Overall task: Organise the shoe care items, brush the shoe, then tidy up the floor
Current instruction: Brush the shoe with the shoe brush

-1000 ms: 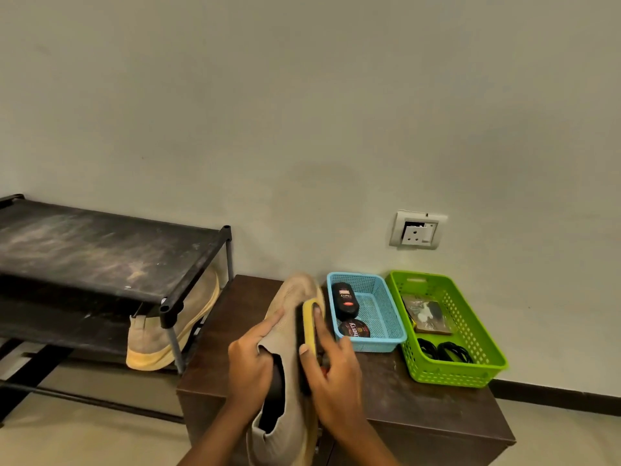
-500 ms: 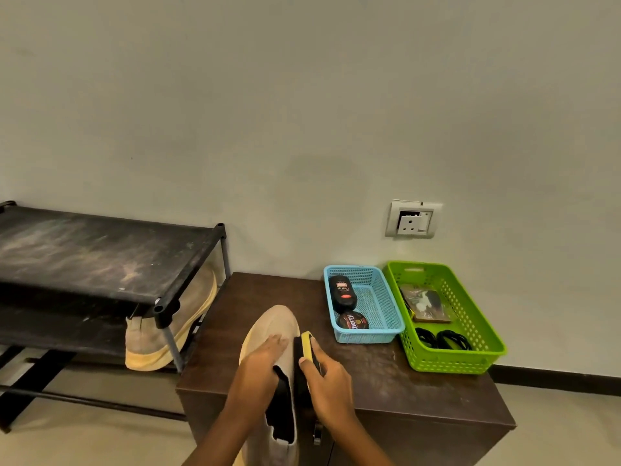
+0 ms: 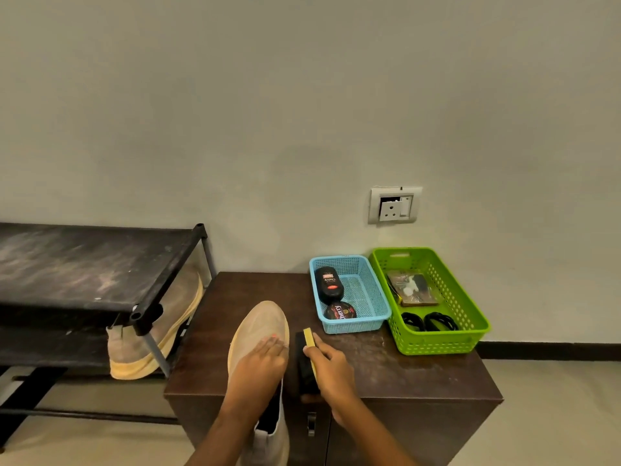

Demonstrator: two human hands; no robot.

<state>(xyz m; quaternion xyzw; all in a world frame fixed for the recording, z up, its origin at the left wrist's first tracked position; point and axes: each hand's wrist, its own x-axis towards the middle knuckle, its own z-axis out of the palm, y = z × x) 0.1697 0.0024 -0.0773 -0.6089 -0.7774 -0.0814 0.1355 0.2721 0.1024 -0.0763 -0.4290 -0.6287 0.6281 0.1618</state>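
Note:
A beige suede boot lies on the dark brown cabinet, toe pointing to the wall. My left hand rests on top of the boot and holds it down. My right hand grips a shoe brush with a yellow back and black bristles, set against the boot's right side. A blue basket holds a black polish bottle and a round polish tin. A green basket holds a packet and black laces.
A black shoe rack stands to the left of the cabinet, with the matching beige boot on its lower shelf. A wall socket sits above the baskets. Pale floor shows at the lower right and lower left.
The boot has come down from a raised tilt to lie flat on the cabinet. My right hand with the brush has slid back along the boot's right side toward me.

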